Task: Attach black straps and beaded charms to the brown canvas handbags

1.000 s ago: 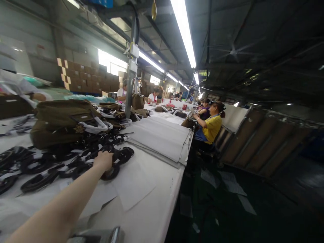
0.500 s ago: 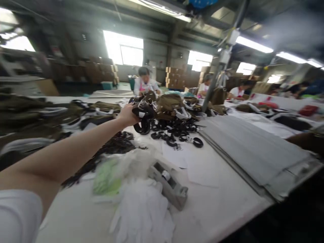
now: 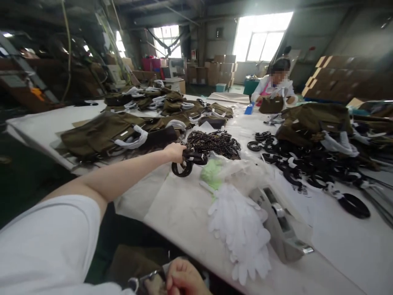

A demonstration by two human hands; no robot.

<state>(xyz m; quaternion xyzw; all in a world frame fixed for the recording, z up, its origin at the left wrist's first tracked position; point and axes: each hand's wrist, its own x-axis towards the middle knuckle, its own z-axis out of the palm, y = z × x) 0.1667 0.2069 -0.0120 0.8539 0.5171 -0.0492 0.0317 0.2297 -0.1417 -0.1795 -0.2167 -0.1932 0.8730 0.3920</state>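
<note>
My left hand (image 3: 175,153) is stretched out over the table, its fingers closed on a bundle of coiled black straps (image 3: 182,168) that hangs just above the surface. Low in the view, below the table edge, my right hand (image 3: 186,279) is curled against an olive bag (image 3: 135,262) with dark trim and a metal ring; the hand's lower part is cut off. Beyond the left hand lies a heap of dark chains (image 3: 211,143). More coiled black straps (image 3: 319,179), with white wrapping on them, are piled at the right.
White gloves (image 3: 239,233) lie beside a grey tape dispenser (image 3: 281,229) and a green piece (image 3: 211,174) near clear plastic. Olive bags with white-wrapped handles (image 3: 101,133) cover the table's left, and another olive bag (image 3: 316,119) stands right. A co-worker (image 3: 273,88) sits across the table.
My view has turned left. My left hand has moved the black straps away from the strap pile, toward the near side of the chains. My right hand and the bag below have come into view.
</note>
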